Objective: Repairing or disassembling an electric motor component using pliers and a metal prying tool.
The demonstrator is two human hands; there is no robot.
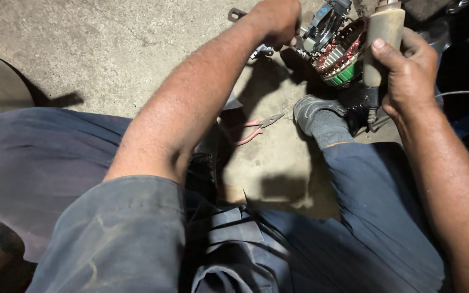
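Rough concrete floor [137, 49] fills the background. An alternator stator [338, 54], copper windings showing, is gripped by the closed left hand [275, 21] just beyond the fingertips. A beige-handled tool [382, 43] is clasped by the right hand [408, 70]; it is best kept steady against the windings. Red-handled pliers [256, 129] lie nearer, beside a socked foot [321, 122].

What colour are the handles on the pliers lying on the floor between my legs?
Red, or pinkish red. The pliers show in the head view, on the concrete.
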